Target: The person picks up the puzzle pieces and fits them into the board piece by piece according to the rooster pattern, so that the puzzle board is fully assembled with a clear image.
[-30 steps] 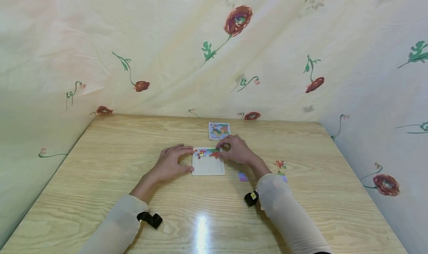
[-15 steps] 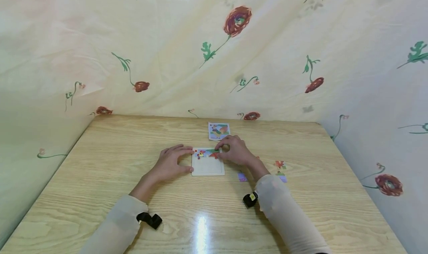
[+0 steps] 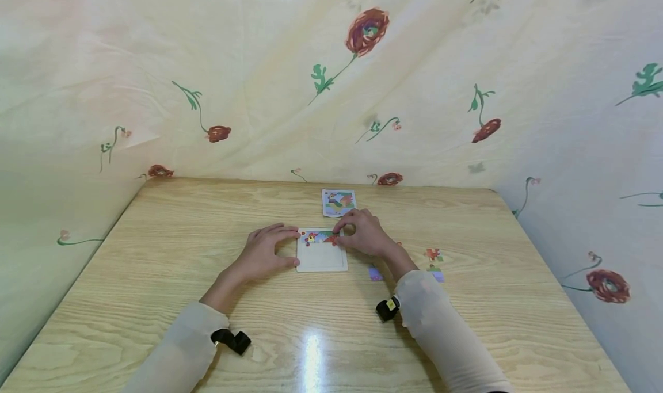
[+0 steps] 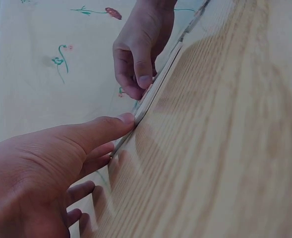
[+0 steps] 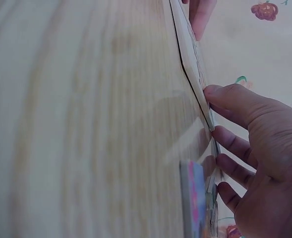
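Note:
A white puzzle board (image 3: pixel 322 260) lies flat mid-table, its top row filled with pieces showing a bird's head and red and green parts. At its left edge my left hand (image 3: pixel 266 251) holds it, thumb near the lower corner and fingers at the upper one. My right hand (image 3: pixel 364 233) is at the board's upper right, thumb and index finger pinching a red-and-green puzzle piece (image 3: pixel 331 240) there; the fingertips hide part of it. In the left wrist view the left thumb touches the board's edge (image 4: pixel 145 106). The right thumb rests on the board in the right wrist view.
Behind the board lies a picture card (image 3: pixel 339 202) of a colourful bird. Loose puzzle pieces (image 3: pixel 434 255) lie right of the right hand, and a purple piece (image 3: pixel 375 274) is partly hidden by the right wrist. A floral cloth (image 3: pixel 259 94) hangs behind the wooden table (image 3: pixel 269 335).
Almost nothing differs. Both hands keep their places at the board, and the right hand has shifted very slightly left since the first frame.

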`<control>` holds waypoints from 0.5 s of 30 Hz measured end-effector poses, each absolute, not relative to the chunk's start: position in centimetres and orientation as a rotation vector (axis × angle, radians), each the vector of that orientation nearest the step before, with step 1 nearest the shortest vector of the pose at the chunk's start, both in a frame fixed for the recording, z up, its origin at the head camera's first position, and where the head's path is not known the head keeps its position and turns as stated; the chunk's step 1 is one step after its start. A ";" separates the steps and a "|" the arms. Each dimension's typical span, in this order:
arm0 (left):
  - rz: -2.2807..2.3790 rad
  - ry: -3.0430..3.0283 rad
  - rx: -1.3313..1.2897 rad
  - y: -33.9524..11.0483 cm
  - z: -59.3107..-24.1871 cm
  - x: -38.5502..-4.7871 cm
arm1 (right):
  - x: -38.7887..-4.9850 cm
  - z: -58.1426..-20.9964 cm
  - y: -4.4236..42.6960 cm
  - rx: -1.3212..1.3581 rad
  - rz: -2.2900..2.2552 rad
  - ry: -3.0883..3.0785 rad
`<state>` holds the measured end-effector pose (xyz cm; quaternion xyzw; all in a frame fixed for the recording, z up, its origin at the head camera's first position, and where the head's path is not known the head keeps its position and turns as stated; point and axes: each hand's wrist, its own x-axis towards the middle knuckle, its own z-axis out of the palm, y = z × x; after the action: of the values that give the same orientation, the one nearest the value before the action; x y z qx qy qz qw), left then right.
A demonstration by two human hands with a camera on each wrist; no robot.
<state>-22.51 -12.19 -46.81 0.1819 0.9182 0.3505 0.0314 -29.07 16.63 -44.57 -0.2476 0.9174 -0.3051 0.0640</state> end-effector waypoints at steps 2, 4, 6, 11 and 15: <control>1.082 2.827 0.565 -12.2 -46.8 -22.5 | -29.0 -44.7 16.6 -0.754 -0.922 2.771; 1.082 2.827 0.570 -12.3 -46.9 -22.5 | -29.0 -44.7 16.7 -0.752 -0.932 2.766; 1.083 2.826 0.575 -12.3 -46.9 -22.4 | -28.9 -44.6 16.7 -0.742 -0.945 2.754; 1.099 2.819 0.572 -12.2 -46.8 -22.3 | -28.8 -44.5 16.9 -0.693 -0.957 2.729; 1.104 2.816 0.565 -12.2 -46.8 -22.2 | -28.7 -44.1 17.3 -0.684 -0.971 2.700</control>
<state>-22.23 -12.24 -46.76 0.1834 0.9147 0.3586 0.0322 -28.66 17.25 -44.11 -0.2308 0.9112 -0.3276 0.0956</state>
